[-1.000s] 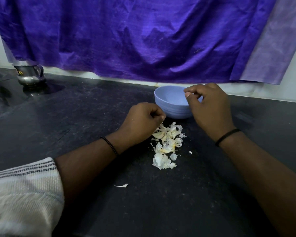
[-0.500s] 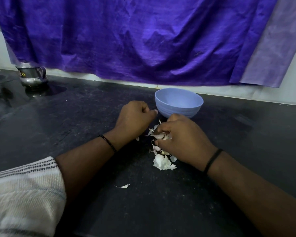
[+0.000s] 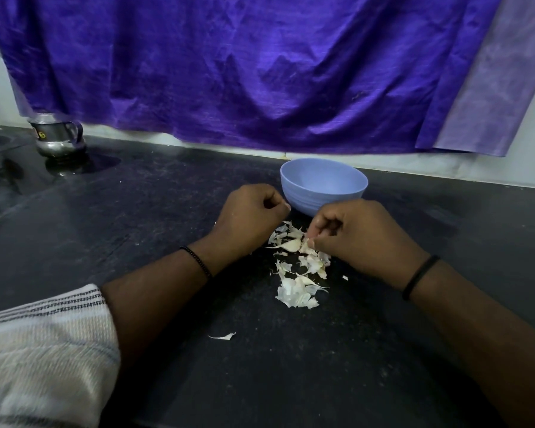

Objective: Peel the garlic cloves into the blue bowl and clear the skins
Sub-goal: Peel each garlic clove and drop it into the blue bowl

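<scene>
Reaching into the heap of pale, papery garlic skins (image 3: 300, 273) on the dark stone desk (image 3: 167, 211), the right hand (image 3: 358, 239) has its fingertips curled down and pinched on a scrap at the heap's far right edge; whether that scrap is skin or clove I cannot tell. One plump, cream, teardrop-shaped garlic clove (image 3: 289, 244) lies just left of those fingertips, its long axis running left to right, pointed end toward the left hand (image 3: 249, 216). That hand rests as a loose fist beside the heap, apparently holding nothing. The round, light blue plastic bowl (image 3: 323, 183) stands just beyond both hands, nearer the right one, so the right hand is judged better placed to carry the clove across.
</scene>
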Demonstrator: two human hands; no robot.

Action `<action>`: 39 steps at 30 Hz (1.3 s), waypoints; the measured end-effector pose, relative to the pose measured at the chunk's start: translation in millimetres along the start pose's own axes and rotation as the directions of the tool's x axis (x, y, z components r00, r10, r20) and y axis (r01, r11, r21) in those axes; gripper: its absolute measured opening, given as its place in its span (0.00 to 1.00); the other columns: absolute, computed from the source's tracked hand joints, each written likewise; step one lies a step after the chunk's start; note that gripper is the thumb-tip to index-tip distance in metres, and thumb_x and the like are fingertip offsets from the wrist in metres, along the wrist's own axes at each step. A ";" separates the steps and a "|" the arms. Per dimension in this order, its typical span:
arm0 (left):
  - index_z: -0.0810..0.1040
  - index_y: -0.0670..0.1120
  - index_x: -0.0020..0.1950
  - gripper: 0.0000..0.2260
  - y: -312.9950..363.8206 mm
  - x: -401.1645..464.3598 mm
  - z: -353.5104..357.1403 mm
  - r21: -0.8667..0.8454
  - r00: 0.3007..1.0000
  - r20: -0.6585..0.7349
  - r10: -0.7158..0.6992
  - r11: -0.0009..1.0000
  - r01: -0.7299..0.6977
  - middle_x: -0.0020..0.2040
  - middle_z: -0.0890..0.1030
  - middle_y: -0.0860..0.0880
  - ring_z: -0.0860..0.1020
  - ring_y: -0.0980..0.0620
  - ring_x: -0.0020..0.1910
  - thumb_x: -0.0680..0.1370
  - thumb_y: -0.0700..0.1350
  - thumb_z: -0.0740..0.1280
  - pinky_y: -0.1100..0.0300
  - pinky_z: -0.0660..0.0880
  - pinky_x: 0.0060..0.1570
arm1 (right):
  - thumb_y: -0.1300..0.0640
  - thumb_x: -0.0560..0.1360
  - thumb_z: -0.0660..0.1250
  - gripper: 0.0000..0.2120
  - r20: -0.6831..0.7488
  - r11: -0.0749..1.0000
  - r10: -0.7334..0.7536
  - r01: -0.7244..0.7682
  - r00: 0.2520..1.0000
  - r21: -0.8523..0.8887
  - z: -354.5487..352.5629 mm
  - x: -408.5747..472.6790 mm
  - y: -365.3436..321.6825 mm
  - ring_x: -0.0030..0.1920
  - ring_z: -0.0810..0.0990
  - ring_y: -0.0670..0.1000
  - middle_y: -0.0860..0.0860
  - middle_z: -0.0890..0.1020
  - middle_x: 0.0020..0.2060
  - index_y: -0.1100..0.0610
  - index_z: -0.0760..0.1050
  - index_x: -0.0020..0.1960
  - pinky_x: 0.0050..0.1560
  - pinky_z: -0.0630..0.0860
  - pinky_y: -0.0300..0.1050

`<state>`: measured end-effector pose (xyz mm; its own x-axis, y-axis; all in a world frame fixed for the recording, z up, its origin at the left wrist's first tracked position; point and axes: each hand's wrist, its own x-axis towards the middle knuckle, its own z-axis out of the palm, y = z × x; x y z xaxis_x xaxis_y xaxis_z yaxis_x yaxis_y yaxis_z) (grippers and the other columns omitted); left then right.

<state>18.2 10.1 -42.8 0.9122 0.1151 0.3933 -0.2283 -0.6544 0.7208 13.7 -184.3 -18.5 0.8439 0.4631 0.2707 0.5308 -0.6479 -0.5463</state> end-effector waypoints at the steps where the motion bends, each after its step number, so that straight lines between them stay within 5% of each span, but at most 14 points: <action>1: 0.82 0.47 0.41 0.06 0.0 -0.1 0.2 0.000 1.000 0.002 0.003 1.000 -0.003 0.33 0.80 0.56 0.75 0.64 0.30 0.77 0.46 0.70 0.68 0.68 0.31 | 0.59 0.70 0.77 0.05 0.041 1.000 -0.008 0.008 0.999 0.002 -2.6 -1.1 -1.2 0.33 0.79 0.40 0.45 0.84 0.33 0.50 0.83 0.40 0.37 0.76 0.35; 5: 0.81 0.47 0.39 0.07 1.5 -0.8 0.2 -0.009 1.000 0.004 0.011 1.000 -0.011 0.30 0.79 0.57 0.75 0.66 0.28 0.77 0.46 0.71 0.73 0.66 0.28 | 0.58 0.70 0.78 0.03 0.155 0.995 -0.082 0.073 0.984 0.067 -13.0 -5.0 -11.4 0.30 0.75 0.37 0.41 0.82 0.31 0.52 0.85 0.41 0.35 0.70 0.29; 9: 0.82 0.46 0.40 0.07 1.7 -1.4 1.0 -0.009 1.000 0.006 0.030 1.000 -0.030 0.31 0.80 0.56 0.75 0.65 0.28 0.77 0.46 0.71 0.73 0.68 0.29 | 0.54 0.68 0.79 0.06 0.348 0.992 -0.119 0.123 0.930 0.012 -15.7 -7.3 -17.5 0.35 0.78 0.42 0.46 0.83 0.35 0.47 0.86 0.44 0.40 0.74 0.39; 14: 0.82 0.45 0.40 0.08 0.2 -1.1 1.9 -0.015 0.999 0.011 0.045 0.999 -0.045 0.32 0.81 0.54 0.75 0.64 0.28 0.77 0.46 0.71 0.71 0.69 0.29 | 0.53 0.68 0.79 0.07 0.384 0.975 -0.142 0.195 0.912 -0.104 -8.2 -8.7 -19.1 0.38 0.78 0.44 0.46 0.80 0.37 0.46 0.85 0.45 0.42 0.76 0.45; 18: 0.81 0.44 0.40 0.08 0.5 -1.7 2.9 -0.071 0.997 -0.014 0.072 0.995 -0.073 0.32 0.80 0.54 0.75 0.62 0.29 0.78 0.46 0.70 0.68 0.70 0.31 | 0.58 0.71 0.77 0.04 0.279 0.987 -0.132 0.100 0.951 0.128 -11.6 -7.7 -16.1 0.31 0.77 0.38 0.41 0.82 0.34 0.54 0.83 0.45 0.35 0.69 0.29; 22: 0.80 0.43 0.40 0.09 6.7 -4.7 2.4 -0.229 0.990 -0.076 0.120 0.964 -0.134 0.31 0.79 0.49 0.74 0.56 0.30 0.79 0.44 0.68 0.59 0.72 0.33 | 0.59 0.74 0.75 0.04 0.121 0.936 -0.087 0.039 0.989 0.350 -12.9 -1.0 -4.8 0.35 0.81 0.44 0.51 0.86 0.37 0.56 0.81 0.47 0.39 0.75 0.34; 27: 0.79 0.42 0.39 0.15 14.5 -11.7 0.4 -0.249 0.971 -0.021 0.240 0.939 -0.237 0.32 0.77 0.42 0.72 0.55 0.30 0.82 0.48 0.65 0.59 0.69 0.31 | 0.59 0.74 0.73 0.04 -0.087 0.928 -0.036 0.066 0.996 0.368 -8.5 2.4 5.0 0.37 0.79 0.49 0.55 0.85 0.39 0.52 0.82 0.48 0.43 0.76 0.42; 30: 0.80 0.42 0.39 0.17 15.1 -12.8 -0.6 -0.223 0.961 0.066 0.269 0.942 -0.249 0.28 0.74 0.52 0.71 0.60 0.29 0.82 0.51 0.64 0.61 0.68 0.31 | 0.58 0.74 0.74 0.03 -0.160 0.920 0.028 0.037 0.987 0.389 -4.6 5.0 7.8 0.38 0.82 0.56 0.56 0.85 0.39 0.52 0.83 0.47 0.44 0.78 0.52; 34: 0.80 0.43 0.39 0.21 16.7 -14.4 0.2 -0.153 0.940 0.170 0.297 0.950 -0.272 0.29 0.76 0.51 0.73 0.57 0.29 0.82 0.57 0.61 0.54 0.71 0.32 | 0.56 0.73 0.75 0.02 -0.213 0.914 0.054 0.038 0.976 0.403 -3.6 3.9 5.7 0.39 0.83 0.57 0.55 0.86 0.38 0.53 0.84 0.45 0.43 0.79 0.53; 39: 0.80 0.44 0.40 0.17 16.1 -15.4 1.1 -0.185 0.944 0.186 0.271 0.954 -0.237 0.29 0.75 0.57 0.72 0.60 0.30 0.83 0.50 0.61 0.60 0.69 0.34 | 0.60 0.73 0.74 0.03 -0.204 0.922 0.035 0.047 0.978 0.385 -2.4 2.3 2.9 0.38 0.84 0.53 0.50 0.86 0.35 0.53 0.84 0.44 0.43 0.79 0.49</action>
<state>0.8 -3.0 -37.8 0.8630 -0.2079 0.4605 -0.4971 -0.5129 0.6999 17.4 -186.6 -17.6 0.8600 0.3070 0.4076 0.4995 -0.3428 -0.7956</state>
